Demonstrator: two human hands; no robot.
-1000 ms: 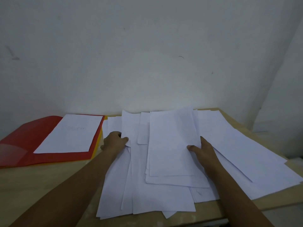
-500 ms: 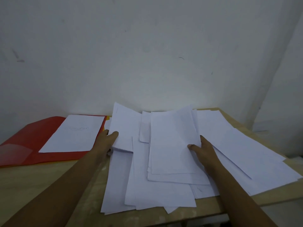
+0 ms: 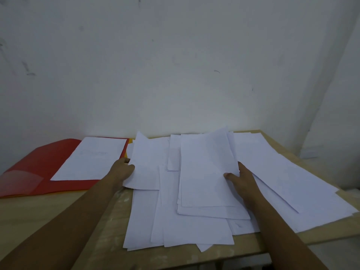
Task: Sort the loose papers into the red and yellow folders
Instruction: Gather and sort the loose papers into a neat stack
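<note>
A spread of loose white papers [image 3: 194, 227] covers the middle and right of the wooden table. My left hand [image 3: 121, 170] grips the left edge of one sheet [image 3: 148, 164], which is lifted off the pile. My right hand [image 3: 240, 177] holds the right edge of a small stack [image 3: 206, 172], thumb on top. An open red folder [image 3: 39, 164] lies at the left with one white sheet [image 3: 91, 158] on it. Only a thin edge of the yellow folder [image 3: 130, 142] peeks out from under the red one.
The wooden table [image 3: 58, 207] stands against a white wall. Its front edge runs below the papers and its right corner is near the far right papers. Bare wood shows between the red folder and the pile.
My left hand has picked a sheet off the left side of the pile and raised it, shifting it toward the red folder. My right hand stays on its stack.
</note>
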